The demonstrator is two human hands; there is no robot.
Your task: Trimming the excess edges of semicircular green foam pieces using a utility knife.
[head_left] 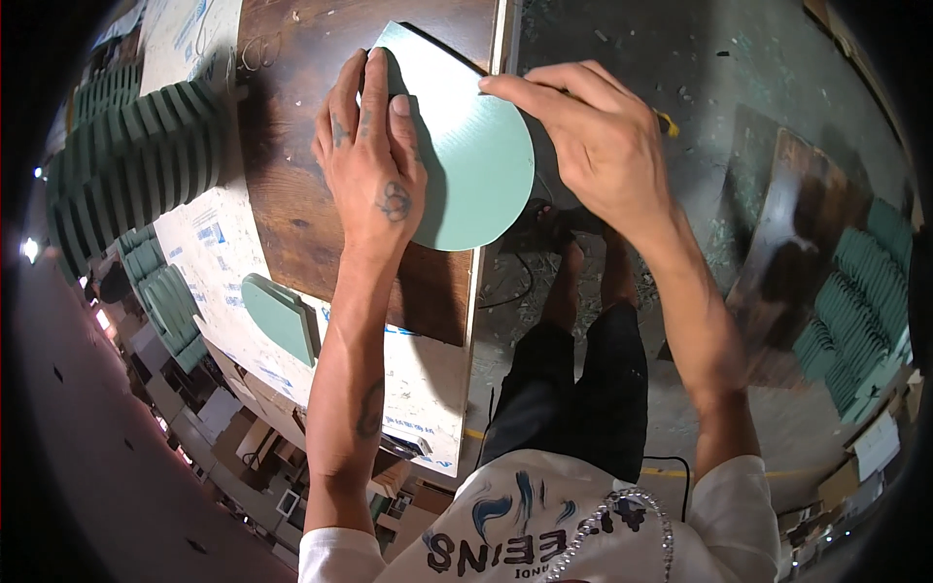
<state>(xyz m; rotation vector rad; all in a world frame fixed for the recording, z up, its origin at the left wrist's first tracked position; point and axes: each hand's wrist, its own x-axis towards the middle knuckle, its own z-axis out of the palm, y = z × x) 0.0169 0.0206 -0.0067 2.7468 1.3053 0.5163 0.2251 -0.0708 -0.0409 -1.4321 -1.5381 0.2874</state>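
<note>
A pale green panel (476, 170), rounded at its near end, is laid on a dark brown board (287, 214), its curved right side jutting past the board's edge. Its left edge is covered by the left hand (371, 160), set down flat with the fingers stretched out and the thumb a little apart. At the right edge, the panel is met by the tip of a finger of the right hand (588, 136); the other fingers are bent in, and whether anything is pinched there cannot be told from this angle. The board is carried by a white table (228, 228) marked in blue, where smaller green pieces (277, 319) are placed near the left forearm. Farther left, ribbed green stacks (136, 160) are seen, matched by more green piles (855, 301) at far right, beyond the grey floor (671, 49).
</note>
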